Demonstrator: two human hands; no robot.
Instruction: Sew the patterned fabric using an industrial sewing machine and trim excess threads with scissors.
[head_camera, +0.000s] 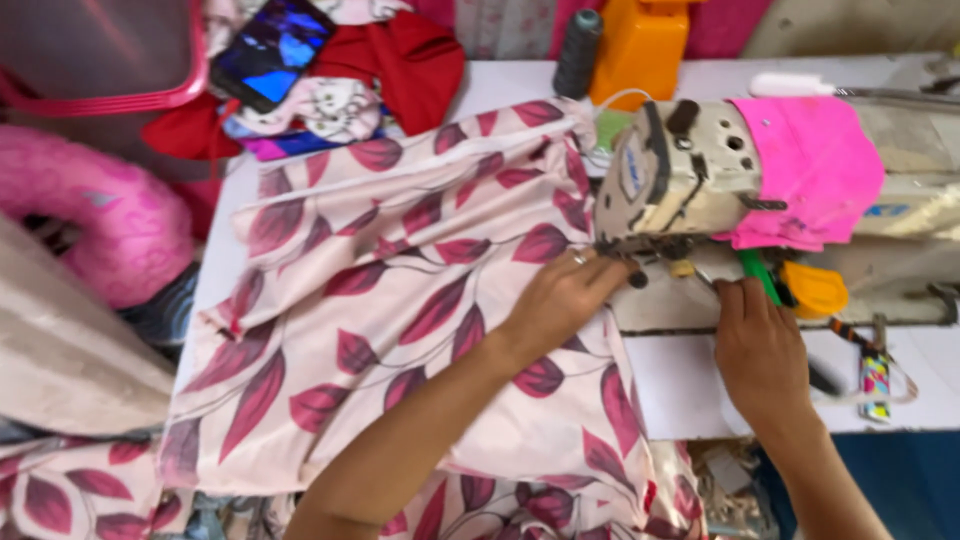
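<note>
Fingers (610, 272) of the left hand (560, 305) lie flat and spread on the leaf-print fabric (400, 300), pressing it down without gripping, tips just under the sewing machine head (680, 175). The right hand (760, 345) curls loosely at the machine bed beside them; what it holds I cannot tell. Left of the fingers the fabric reaches the table edge (215, 250); beyond them stands a thread cone (578, 50).

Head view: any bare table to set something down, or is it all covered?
Bare white table between the leaf-print fabric and right hand; another strip right of it, by the patterned tape roll. Crowded: left hand at the sewing machine, back-left pile with the phone.
</note>
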